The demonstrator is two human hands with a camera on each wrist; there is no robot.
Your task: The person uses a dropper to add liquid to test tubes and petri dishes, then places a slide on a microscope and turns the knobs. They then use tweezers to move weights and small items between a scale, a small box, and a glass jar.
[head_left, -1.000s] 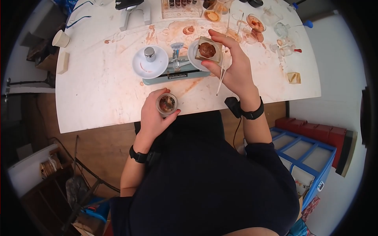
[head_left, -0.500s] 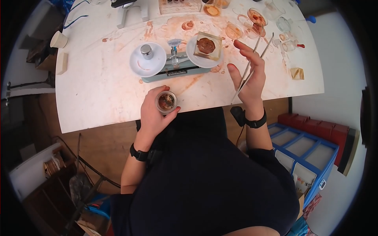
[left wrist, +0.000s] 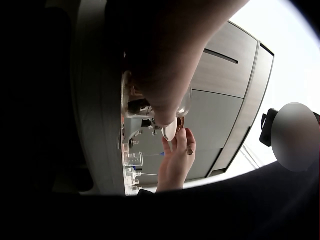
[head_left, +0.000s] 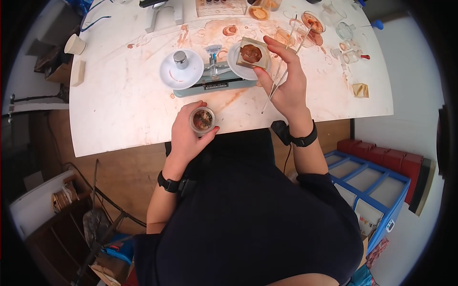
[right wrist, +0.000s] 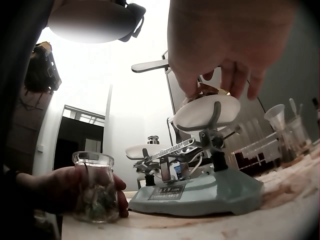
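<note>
On the teal balance scale (head_left: 191, 91), the right pan (head_left: 248, 75) bears a pale, square-edged holder (head_left: 243, 46) with a brown lump (head_left: 251, 54) in it. My right hand (head_left: 292, 88) reaches to that holder, thumb close to its near edge and forefinger past its right side. Long metal tweezers (head_left: 268, 101) are held in the same hand, lying across the palm. My left hand (head_left: 185, 133) grips a small glass jar (right wrist: 95, 195) of mixed dark and coloured bits at the table's front edge. A metal weight (head_left: 180, 58) sits on the left pan (head_left: 167, 78).
A rack of tubes (head_left: 222, 8) and a flask of orange liquid (head_left: 259, 12) stand at the back. Stained dishes (head_left: 313, 21) and glassware (head_left: 344, 31) lie at right, a folded yellowish packet (head_left: 360, 90) nearer. A paper cup (head_left: 75, 44) is at left. Orange stains mark the white table.
My right hand drew back to the right from the holder with the tweezers, leaving it on the pan, then returned to it. The left hand stays on the jar.
</note>
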